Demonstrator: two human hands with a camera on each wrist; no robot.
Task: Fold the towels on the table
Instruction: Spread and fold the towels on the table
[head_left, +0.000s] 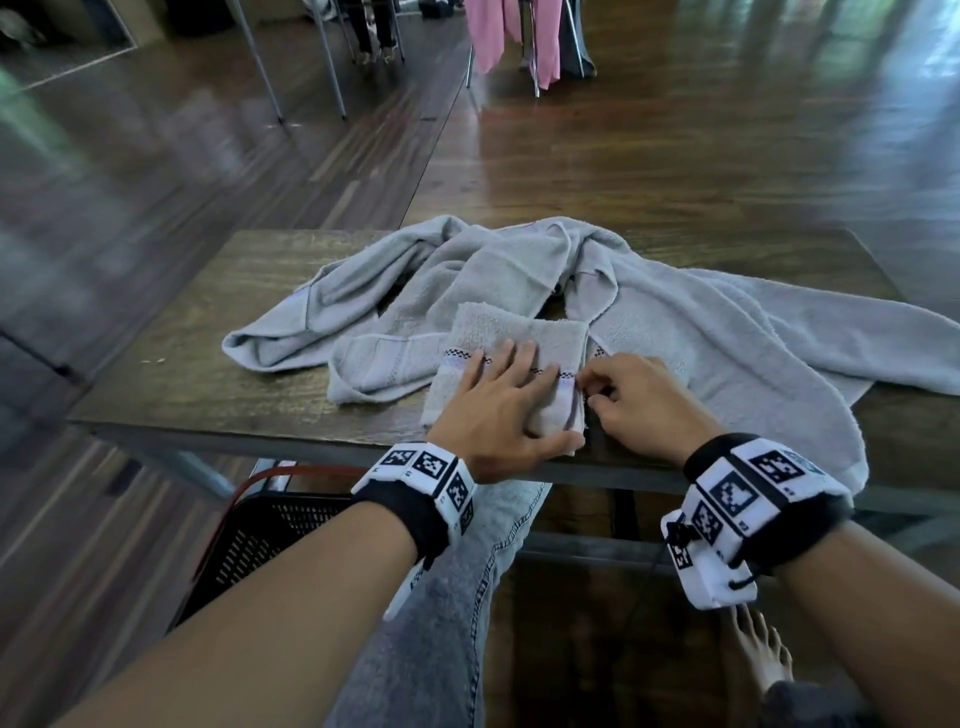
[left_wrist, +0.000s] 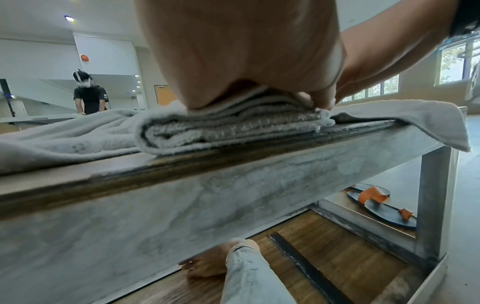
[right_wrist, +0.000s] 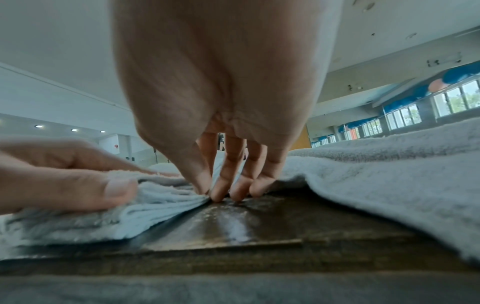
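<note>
A small grey towel (head_left: 511, 330), folded into a thick stack (left_wrist: 233, 125), lies at the near edge of the wooden table (head_left: 208, 364). My left hand (head_left: 498, 400) lies flat on top of it with straight fingers, pressing it down, thumb along the near side (right_wrist: 78, 185). My right hand (head_left: 631, 400) is at the stack's right edge, where thumb and forefinger (right_wrist: 207, 191) pinch the layers; its other fingertips touch the tabletop. Behind and to the right sprawl larger crumpled grey towels (head_left: 519, 265), unfolded.
One big towel (head_left: 779, 353) hangs over the table's near right edge. A black mesh chair (head_left: 270, 535) stands under the table's left side, by my knee. Sandals (left_wrist: 376, 201) lie on the floor. Another person (left_wrist: 88, 92) stands far off. Pink cloths (head_left: 514, 36) hang from a rack.
</note>
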